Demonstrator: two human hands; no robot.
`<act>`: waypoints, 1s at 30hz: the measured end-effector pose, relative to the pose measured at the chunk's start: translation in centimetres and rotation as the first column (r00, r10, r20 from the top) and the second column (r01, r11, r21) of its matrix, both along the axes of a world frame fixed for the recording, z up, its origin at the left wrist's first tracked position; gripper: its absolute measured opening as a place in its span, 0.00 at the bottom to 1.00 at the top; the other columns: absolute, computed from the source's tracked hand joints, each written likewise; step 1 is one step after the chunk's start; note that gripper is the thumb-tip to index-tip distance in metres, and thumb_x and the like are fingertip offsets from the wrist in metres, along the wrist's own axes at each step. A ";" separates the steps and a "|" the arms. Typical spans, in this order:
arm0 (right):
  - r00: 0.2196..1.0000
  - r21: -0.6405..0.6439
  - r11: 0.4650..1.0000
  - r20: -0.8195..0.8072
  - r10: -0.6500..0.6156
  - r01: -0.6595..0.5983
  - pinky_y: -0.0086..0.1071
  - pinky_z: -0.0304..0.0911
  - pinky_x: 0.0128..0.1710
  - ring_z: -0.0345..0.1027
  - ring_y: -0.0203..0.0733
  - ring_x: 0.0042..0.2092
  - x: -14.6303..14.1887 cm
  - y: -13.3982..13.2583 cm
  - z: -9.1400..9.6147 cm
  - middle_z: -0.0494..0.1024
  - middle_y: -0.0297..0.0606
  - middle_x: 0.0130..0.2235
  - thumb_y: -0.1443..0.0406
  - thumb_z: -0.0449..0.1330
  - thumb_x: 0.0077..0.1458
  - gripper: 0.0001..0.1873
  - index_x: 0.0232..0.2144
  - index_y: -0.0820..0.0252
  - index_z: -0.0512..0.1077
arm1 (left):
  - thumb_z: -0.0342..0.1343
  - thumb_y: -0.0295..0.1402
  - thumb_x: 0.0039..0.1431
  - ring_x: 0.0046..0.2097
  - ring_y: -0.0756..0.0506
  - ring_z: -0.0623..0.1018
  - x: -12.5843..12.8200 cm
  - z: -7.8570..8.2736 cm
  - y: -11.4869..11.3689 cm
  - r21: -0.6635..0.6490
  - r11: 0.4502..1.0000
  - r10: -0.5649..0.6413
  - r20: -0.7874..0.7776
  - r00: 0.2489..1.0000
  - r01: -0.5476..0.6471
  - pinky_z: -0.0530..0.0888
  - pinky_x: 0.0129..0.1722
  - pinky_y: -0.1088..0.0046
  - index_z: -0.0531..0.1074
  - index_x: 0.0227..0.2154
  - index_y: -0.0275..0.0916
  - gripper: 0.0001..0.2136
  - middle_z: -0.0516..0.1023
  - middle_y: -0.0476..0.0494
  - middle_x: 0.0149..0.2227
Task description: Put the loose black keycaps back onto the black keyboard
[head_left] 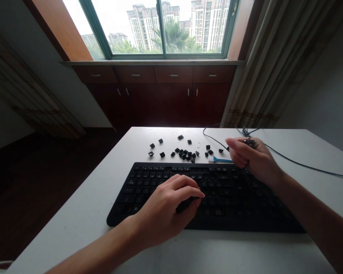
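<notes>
A black keyboard [160, 169] lies across the white table, with several keycaps off and their sockets bare. My left hand [171, 203] rests over its middle, thumb and index fingertip brought together at the keys. Whatever is between those fingertips is too small to make out. Above the keyboard's right half, my right hand [253, 158] is closed, and a small dark object [250, 142] shows at the top of the fist; its kind is unclear. Loose black keycaps [184, 153] lie in a cluster behind the keyboard. A small blue brush [221, 160] with white bristles lies beside them, near my right hand.
More single keycaps [160, 140] are scattered toward the table's far edge. A thin bent wire [199, 145] lies among them. Black cable [305, 161] runs over the right side, bundled at the back. Beyond the white table [88, 213] stand dark red cabinets [171, 102] under a window.
</notes>
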State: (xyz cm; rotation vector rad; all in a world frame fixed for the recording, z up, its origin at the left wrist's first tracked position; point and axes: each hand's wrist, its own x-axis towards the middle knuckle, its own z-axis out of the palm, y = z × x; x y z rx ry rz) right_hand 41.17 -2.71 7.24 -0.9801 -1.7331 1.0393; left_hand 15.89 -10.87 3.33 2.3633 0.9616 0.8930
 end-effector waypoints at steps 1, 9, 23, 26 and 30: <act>0.994 -0.035 0.999 -0.109 0.009 -0.013 0.30 0.50 0.18 0.52 0.31 0.17 -0.7 0.0 0.1 0.56 0.27 0.15 0.51 0.59 0.63 0.31 0.14 0.57 0.56 | 0.55 0.25 0.65 0.44 0.48 0.77 0.0 0.0 0.0 0.003 1.000 -0.002 -0.004 1.000 0.002 0.76 0.45 0.71 0.76 0.43 0.41 0.09 0.77 0.44 0.44; 0.970 -0.027 0.990 -0.199 -0.139 0.136 0.29 0.66 0.22 0.70 0.37 0.20 -3.3 0.4 -0.2 0.73 0.31 0.18 0.46 0.59 0.61 0.22 0.29 0.58 0.70 | 0.55 0.25 0.64 0.43 0.48 0.77 0.1 0.0 0.0 0.036 0.999 -0.003 -0.023 1.000 0.004 0.76 0.45 0.70 0.76 0.44 0.41 0.09 0.77 0.44 0.44; 0.872 0.050 0.912 -0.319 -0.372 0.408 0.30 0.58 0.26 0.59 0.34 0.25 -1.8 0.9 -2.2 0.64 0.26 0.25 0.62 0.61 0.60 0.08 0.34 0.54 0.63 | 0.55 0.25 0.65 0.43 0.47 0.76 0.0 -0.1 -0.2 0.049 0.999 -0.007 -0.021 1.000 0.008 0.76 0.44 0.70 0.76 0.44 0.41 0.09 0.78 0.44 0.44; 0.886 0.097 0.884 -0.123 -0.446 0.458 0.37 0.64 0.39 0.65 0.39 0.35 -1.1 1.4 -3.5 0.69 0.31 0.36 0.65 0.60 0.57 0.13 0.44 0.52 0.62 | 0.54 0.25 0.65 0.43 0.47 0.76 -0.1 -0.1 -0.2 0.049 0.999 -0.007 -0.031 0.999 0.008 0.76 0.44 0.69 0.76 0.44 0.41 0.09 0.78 0.44 0.44; 0.892 0.095 0.893 0.060 -0.447 0.441 0.47 0.64 0.51 0.71 0.47 0.45 -0.9 1.7 -4.9 0.70 0.36 0.42 0.63 0.57 0.60 0.20 0.51 0.52 0.54 | 0.54 0.26 0.65 0.43 0.46 0.76 0.0 -0.1 -0.2 0.046 0.999 -0.005 -0.050 0.999 0.007 0.76 0.44 0.68 0.76 0.44 0.41 0.09 0.77 0.43 0.45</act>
